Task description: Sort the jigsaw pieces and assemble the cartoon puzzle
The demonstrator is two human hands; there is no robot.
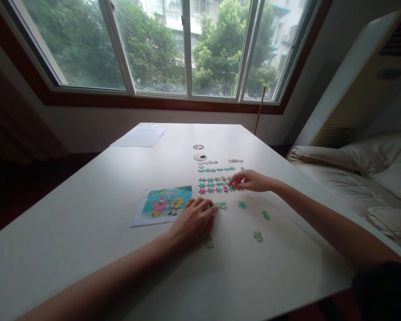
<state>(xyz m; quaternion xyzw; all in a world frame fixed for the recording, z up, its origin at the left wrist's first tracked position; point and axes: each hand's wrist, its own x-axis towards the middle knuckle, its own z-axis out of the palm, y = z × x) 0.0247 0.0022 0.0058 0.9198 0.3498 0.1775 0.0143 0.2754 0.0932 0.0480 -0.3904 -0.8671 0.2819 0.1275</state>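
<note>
White worktop (70, 214) beneath a wide window (214, 62), bright outside and dim toward both walls. Near the middle, green puzzle strip (221, 205) lying flat, left end at the fingertips of the left hand (194, 220); fingers bent and close together, with no telling from this angle whether clamped on an edge or merely resting. Too hard a push there could skid the strip or spring a joint open. Just beyond, right hand (245, 180) low at the right end of the rows of puzzle pieces (210, 180), thumb and fingers drawn close, impossible to tell whether pinched on anything. With such tight spacing, real risk of nudging neighbouring pieces out of line with a knuckle. Beside the left wrist, partly hidden green piece (210, 242), easily dragged by a sliding wrist. Toward the right forearm, loose green pieces (258, 236), liable to scatter under a careless sweep. Left of the left hand, picture sheet (158, 205), close enough for shoving askew. Farther off, two round discs (199, 157) and white paper (138, 136), probably safe.
</note>
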